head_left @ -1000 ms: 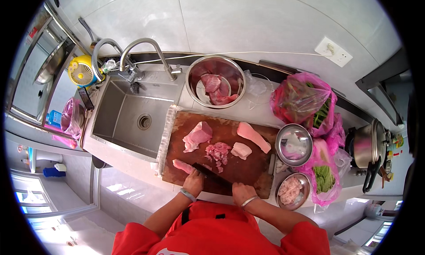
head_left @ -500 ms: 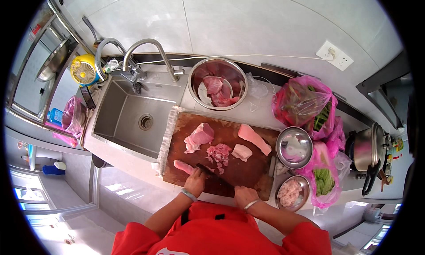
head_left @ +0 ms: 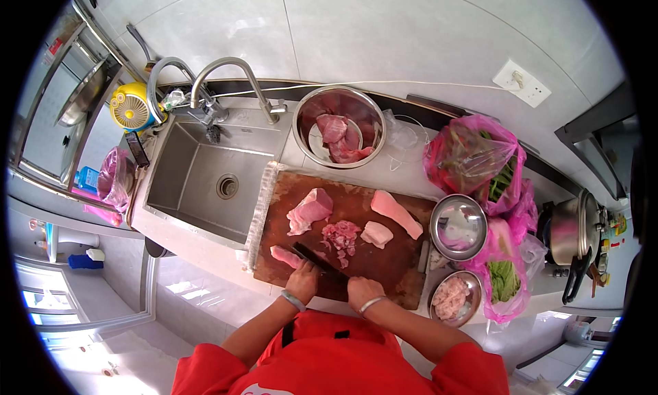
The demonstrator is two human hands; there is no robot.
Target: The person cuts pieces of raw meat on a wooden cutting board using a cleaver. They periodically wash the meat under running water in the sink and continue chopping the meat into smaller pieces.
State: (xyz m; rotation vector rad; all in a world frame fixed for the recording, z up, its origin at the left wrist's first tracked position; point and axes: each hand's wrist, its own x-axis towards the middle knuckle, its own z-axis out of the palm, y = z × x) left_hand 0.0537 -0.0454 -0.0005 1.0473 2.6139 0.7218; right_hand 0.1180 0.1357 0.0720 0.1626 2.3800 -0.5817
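A dark-bladed kitchen knife (head_left: 319, 260) slants over the wooden cutting board (head_left: 387, 275), its handle inside my closed right hand (head_left: 365, 294). Beside the blade's far end, my left hand (head_left: 302, 282) bends its fingers down at a small strip of pink meat (head_left: 284, 256); its fingertips are partly hidden by the blade. Small cut pieces of meat (head_left: 340, 238) lie in a pile just beyond the knife. Farther back on the board are a larger chunk of meat (head_left: 310, 210), a pale piece of meat (head_left: 376, 234) and a long pale strip of meat (head_left: 397, 214).
Left of the board is a steel sink (head_left: 185, 189) with a curved tap (head_left: 250, 79). A deep steel bowl (head_left: 301, 138) of meat stands behind the board. To the right are a shiny steel bowl (head_left: 458, 227), a bowl of minced meat (head_left: 450, 297), pink bags of vegetables (head_left: 473, 158) and a pot (head_left: 567, 230).
My right hand has moved left and inward with the knife, whose blade now reaches farther past my left hand. My left hand stays by the meat strip.
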